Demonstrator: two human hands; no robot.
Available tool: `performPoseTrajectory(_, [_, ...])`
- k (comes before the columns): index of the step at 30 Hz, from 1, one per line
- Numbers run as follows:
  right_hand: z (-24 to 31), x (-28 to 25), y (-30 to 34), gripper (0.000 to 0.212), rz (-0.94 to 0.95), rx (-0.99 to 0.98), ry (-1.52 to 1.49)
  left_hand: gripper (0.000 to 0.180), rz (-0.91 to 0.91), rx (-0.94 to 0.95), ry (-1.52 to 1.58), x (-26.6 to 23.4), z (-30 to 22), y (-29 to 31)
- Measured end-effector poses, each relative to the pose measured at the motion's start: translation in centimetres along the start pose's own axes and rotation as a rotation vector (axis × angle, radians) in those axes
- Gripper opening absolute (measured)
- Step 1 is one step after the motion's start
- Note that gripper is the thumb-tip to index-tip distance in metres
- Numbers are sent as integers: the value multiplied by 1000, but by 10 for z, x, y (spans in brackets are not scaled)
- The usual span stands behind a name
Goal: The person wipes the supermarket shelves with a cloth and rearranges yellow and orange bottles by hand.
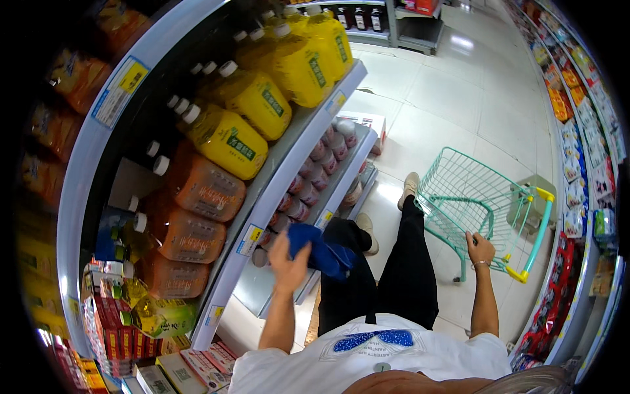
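Note:
My left hand is closed on a blue cloth, which bunches up beside the shelf's front edge and hangs over my left thigh. My right hand has its fingers curled at the near side of a green wire shopping cart; a small dark patch shows between thumb and fingers, too small to name. Close to my left hand, large bottles of orange drink and yellow drink stand in rows on the shelf. Below them, a lower shelf holds packs of pink-and-white cans.
The cart's yellow and turquoise handle is at the right, beside a packed shelf. Boxed goods sit at the lower left. A white carton stands on the tiled floor past the shelf end.

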State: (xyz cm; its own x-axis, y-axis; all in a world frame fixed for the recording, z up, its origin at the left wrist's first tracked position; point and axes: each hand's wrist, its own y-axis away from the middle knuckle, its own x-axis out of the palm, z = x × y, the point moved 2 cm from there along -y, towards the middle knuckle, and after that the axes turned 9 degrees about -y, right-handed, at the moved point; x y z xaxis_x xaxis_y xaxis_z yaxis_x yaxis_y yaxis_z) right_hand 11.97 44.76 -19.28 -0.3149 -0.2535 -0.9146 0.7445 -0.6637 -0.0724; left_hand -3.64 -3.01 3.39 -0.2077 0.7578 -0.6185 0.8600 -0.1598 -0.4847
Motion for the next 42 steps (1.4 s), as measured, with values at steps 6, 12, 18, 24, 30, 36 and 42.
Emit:
performPoseTrajectory(6, [-12, -7, 11, 52, 82, -18, -12, 16, -205, 297, -380, -47, -13, -77])
performPoseTrajectory(12, [-4, 6, 7, 49, 176, 116, 36, 23, -104, 276, -801, -22, 8, -87])
performPoseTrajectory(18, [2, 30, -1, 30, -20, 31, 123, 22, -177, 173, -790, -7, 14, -84])
performPoseTrajectory(24, [57, 53, 0, 24, -107, -169, -114, 28, -340, 228, -845, 0, 27, -77])
performPoseTrajectory(30, [121, 61, 2, 24, -99, -99, -120, 27, -332, 216, -858, 3, 31, -76])
performPoseTrajectory(36, [108, 57, 3, 26, -79, -76, -163, 26, -368, 212, -861, 4, 30, -78])
performPoseTrajectory(42, [96, 56, 1, 27, -73, -33, -158, 26, -387, 232, -826, 3, 28, -81])
